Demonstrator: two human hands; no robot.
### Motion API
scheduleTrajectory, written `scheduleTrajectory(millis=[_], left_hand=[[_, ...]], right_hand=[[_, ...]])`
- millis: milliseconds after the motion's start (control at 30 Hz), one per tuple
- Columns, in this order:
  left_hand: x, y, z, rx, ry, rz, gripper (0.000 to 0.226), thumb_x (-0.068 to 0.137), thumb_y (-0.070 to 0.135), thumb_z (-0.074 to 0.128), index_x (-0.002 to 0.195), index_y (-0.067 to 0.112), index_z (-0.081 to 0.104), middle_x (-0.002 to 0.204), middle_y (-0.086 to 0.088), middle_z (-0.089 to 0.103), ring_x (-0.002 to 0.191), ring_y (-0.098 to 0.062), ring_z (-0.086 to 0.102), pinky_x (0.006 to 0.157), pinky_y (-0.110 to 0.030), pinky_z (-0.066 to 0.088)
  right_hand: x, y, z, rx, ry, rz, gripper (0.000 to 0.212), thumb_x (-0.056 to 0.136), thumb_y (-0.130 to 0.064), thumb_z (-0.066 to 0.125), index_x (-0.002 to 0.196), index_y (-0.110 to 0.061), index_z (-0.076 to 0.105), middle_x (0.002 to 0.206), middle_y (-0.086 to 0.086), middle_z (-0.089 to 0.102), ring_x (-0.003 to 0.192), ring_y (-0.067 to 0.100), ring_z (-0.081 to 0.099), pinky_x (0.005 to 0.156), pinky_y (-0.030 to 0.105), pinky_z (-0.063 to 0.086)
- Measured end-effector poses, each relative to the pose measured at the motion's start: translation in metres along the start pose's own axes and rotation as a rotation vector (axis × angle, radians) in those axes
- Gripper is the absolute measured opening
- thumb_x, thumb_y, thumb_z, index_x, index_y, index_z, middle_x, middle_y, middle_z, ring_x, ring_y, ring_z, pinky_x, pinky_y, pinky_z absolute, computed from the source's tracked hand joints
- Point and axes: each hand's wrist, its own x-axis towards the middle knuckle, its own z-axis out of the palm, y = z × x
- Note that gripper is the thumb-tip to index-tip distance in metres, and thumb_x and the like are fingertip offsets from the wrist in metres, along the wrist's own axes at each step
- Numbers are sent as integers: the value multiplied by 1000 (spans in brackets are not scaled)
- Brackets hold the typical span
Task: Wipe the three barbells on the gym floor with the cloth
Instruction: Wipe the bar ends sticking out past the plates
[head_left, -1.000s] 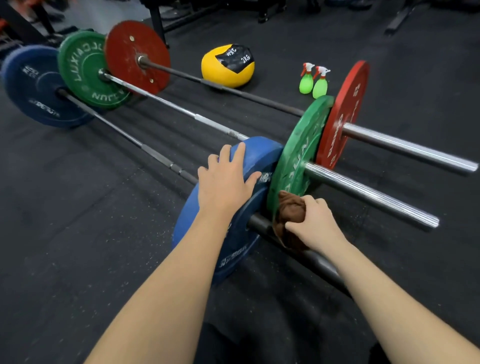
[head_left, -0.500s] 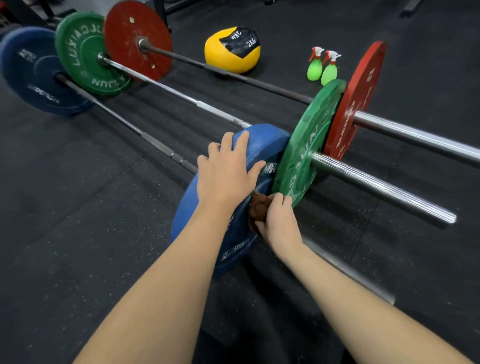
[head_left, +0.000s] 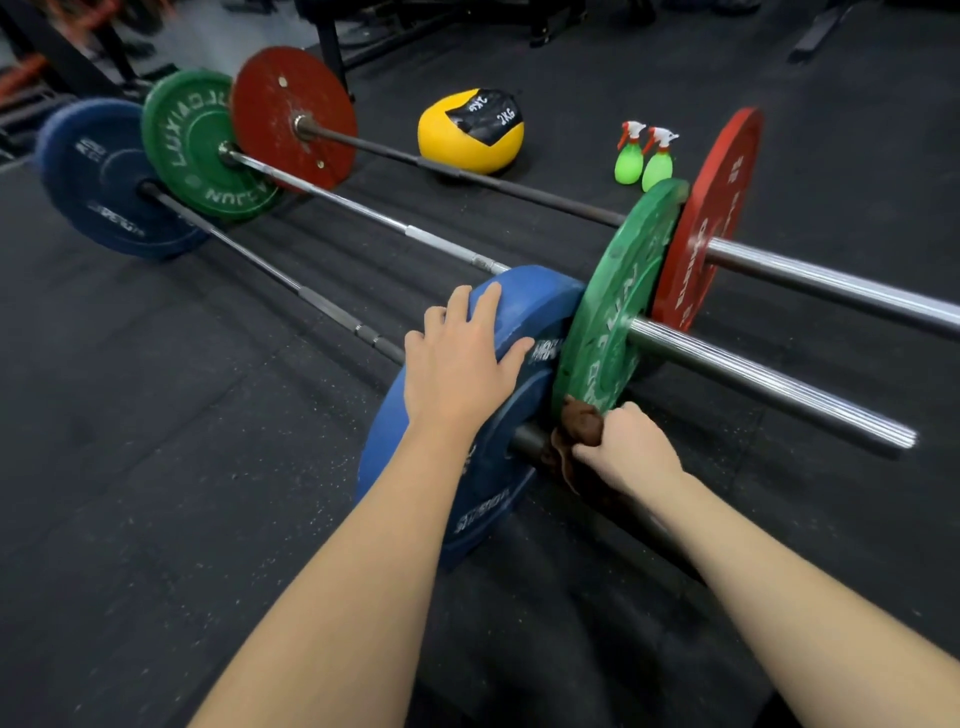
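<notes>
Two barbells (head_left: 441, 243) beyond the blue plate (head_left: 530, 301) seem unwiped; beside it our right hand (head_left: 623, 457) grips the cloth (head_left: 582, 423) on its sleeve (head_left: 525, 441), our left hand (head_left: 457, 374) flat atop it.

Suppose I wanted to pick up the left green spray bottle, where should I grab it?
Probably by the narrow neck under the trigger head of the left spray bottle, coming from above and its left: it stands upright, and the second bottle crowds its right side.
</notes>
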Motion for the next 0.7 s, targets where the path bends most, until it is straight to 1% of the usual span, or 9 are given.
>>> scheduleTrajectory(millis=[33,100,167,233,367,467,567,700], left_hand=[[-1,-2,1,-2,4,-2,69,98,65,47,156,27,35,155,-1,43,120,-31,53,86,-45,47],[-5,-4,1,-8,16,-3,69,98,64,47,155,27,36,154,-1,43,119,-31,53,86,-45,48],[-9,-6,2,-14,29,-4,68,98,64,47,154,27,37,153,-2,44,117,-31,53,84,-45,48],[-13,-8,2,-14,44,-1,67,98,64,48,153,27,38,152,-2,45,116,-31,55,83,-45,48],[-18,-11,2,-12,61,-9,67,98,64,48,153,26,39,152,-3,46,117,-31,55,84,-46,50],[-21,-14,3,-12,73,-9,68,98,65,47,154,27,39,153,-1,45,118,-31,55,85,-46,50],[-23,-17,4,-12,78,-11,68,98,65,48,154,27,39,153,-1,45,117,-31,55,84,-45,50],[-24,-18,4,-19,82,-10,68,97,65,49,153,27,41,152,-2,47,114,-30,56,81,-44,50]], right_hand=[[-2,3,-2,-10,-21,1,50,86,-46,70,116,-6,64,107,9,50,108,37,61,87,38,50],[-7,7,-2,-36,-43,-4,46,86,-46,70,113,-10,63,113,10,52,108,36,61,87,38,50],[-10,8,3,-42,-50,-28,42,88,-44,69,115,-13,61,115,10,52,110,36,59,90,39,50],[-11,5,10,-44,-47,-74,42,89,-39,68,119,-12,58,117,12,52,112,38,57,95,40,48],[-10,-14,23,-155,1,-213,47,94,-35,65,129,-8,49,128,15,48,118,37,50,102,40,39],[-9,-33,34,-172,29,-298,50,95,-33,64,134,-8,47,131,14,46,120,34,46,104,39,37],[-5,-44,40,-165,32,-315,52,93,-31,65,136,-7,46,132,13,47,119,34,46,104,39,36],[-2,-44,35,-136,6,-304,56,92,-34,68,136,-9,46,133,12,48,120,34,47,103,39,38]])
